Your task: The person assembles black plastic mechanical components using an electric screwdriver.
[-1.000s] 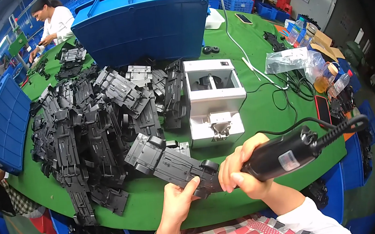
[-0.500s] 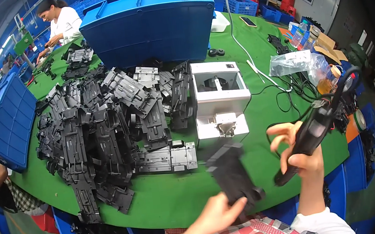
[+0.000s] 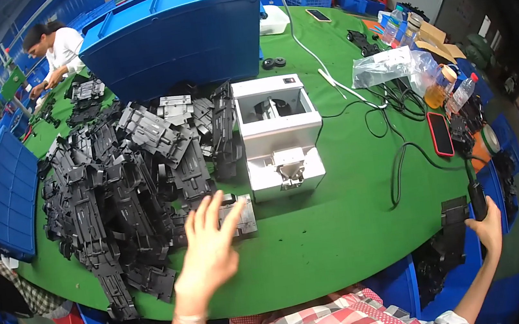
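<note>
My left hand hovers over the green table with fingers spread and nothing in it. Its fingertips are close to a flat dark plastic part lying at the edge of a big heap of black plastic parts. My right hand is far out at the table's right edge, fingers extended. Its thumb is beside a black plastic part that lies over a stack of similar parts. A dark electric screwdriver on a cable lies just above that hand.
A white box-shaped machine stands mid-table, with a large upturned blue crate behind it. Another blue crate sits at the left. Cables, a phone, bottles and a plastic bag lie at the right. Another person works at the far left.
My left hand has let go of the black part and swung left toward the heap. My right hand has dropped to the right edge and no longer lifts the screwdriver.
</note>
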`<state>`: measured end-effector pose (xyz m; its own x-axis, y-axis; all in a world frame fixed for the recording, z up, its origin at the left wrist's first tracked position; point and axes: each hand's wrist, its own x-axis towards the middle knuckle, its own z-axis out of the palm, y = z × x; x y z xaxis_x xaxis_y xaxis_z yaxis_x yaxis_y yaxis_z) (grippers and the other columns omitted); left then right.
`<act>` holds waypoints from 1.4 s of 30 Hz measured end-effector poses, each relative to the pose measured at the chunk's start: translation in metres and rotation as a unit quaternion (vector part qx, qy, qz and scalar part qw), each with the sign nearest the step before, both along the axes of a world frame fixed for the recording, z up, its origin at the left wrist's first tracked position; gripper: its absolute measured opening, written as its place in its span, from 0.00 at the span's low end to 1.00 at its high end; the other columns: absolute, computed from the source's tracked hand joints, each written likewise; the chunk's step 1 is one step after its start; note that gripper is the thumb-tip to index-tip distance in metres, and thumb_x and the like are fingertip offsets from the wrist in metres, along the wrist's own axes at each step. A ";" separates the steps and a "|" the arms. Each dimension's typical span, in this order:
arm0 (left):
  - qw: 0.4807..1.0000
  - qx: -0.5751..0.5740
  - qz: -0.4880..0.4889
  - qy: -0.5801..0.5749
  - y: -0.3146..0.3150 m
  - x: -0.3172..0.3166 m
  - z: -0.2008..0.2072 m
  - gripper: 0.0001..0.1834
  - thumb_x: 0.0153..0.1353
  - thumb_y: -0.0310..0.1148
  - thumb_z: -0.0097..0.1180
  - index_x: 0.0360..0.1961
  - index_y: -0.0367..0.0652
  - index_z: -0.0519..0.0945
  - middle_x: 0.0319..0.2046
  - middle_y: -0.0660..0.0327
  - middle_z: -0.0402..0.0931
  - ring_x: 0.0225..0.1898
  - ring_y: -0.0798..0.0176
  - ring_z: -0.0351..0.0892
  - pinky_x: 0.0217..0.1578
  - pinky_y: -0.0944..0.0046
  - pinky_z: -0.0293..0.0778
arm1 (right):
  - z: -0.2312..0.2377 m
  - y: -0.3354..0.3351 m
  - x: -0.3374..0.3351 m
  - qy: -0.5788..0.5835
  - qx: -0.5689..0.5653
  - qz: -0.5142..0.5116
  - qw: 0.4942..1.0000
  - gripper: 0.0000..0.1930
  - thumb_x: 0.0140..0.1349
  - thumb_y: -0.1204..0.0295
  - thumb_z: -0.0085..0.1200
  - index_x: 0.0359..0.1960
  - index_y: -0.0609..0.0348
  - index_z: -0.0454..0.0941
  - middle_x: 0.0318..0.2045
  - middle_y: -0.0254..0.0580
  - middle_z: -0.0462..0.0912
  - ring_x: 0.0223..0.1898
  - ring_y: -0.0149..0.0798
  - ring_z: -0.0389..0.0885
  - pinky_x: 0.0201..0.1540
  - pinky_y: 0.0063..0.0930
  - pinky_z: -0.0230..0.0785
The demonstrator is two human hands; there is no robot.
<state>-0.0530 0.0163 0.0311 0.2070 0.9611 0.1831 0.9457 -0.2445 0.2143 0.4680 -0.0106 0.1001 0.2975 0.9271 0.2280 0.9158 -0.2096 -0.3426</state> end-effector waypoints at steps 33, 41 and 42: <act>0.359 -0.184 0.053 -0.913 -0.028 0.017 -0.035 0.45 0.48 0.60 0.57 0.57 0.35 0.62 0.47 0.55 0.67 0.43 0.60 0.70 0.38 0.62 0.71 | 0.019 0.121 -0.301 0.670 0.241 0.370 0.597 0.15 0.51 0.81 0.47 0.42 0.60 0.62 0.20 0.40 0.68 0.16 0.35 0.69 0.21 0.29 0.67; 0.399 -0.270 0.154 -0.863 -0.034 0.028 -0.044 0.23 0.54 0.34 0.60 0.47 0.33 0.67 0.38 0.52 0.74 0.35 0.56 0.77 0.32 0.60 0.75 | -0.011 0.139 -0.326 0.562 0.223 0.435 0.667 0.18 0.49 0.90 0.47 0.41 0.63 0.59 0.20 0.41 0.72 0.19 0.34 0.75 0.24 0.26 0.72; 0.397 -0.270 0.155 -0.863 -0.032 0.030 -0.039 0.23 0.54 0.34 0.60 0.47 0.33 0.67 0.38 0.52 0.74 0.35 0.56 0.77 0.32 0.60 0.75 | -0.019 0.143 -0.332 0.557 0.221 0.454 0.660 0.18 0.48 0.91 0.47 0.40 0.64 0.59 0.20 0.40 0.72 0.18 0.33 0.75 0.23 0.26 0.72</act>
<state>-0.0225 -0.0156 -0.0081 0.0770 0.8868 -0.4557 -0.7585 0.3488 0.5505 0.1359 0.1319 0.0815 -0.1232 0.7543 0.6449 -0.2759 0.5981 -0.7524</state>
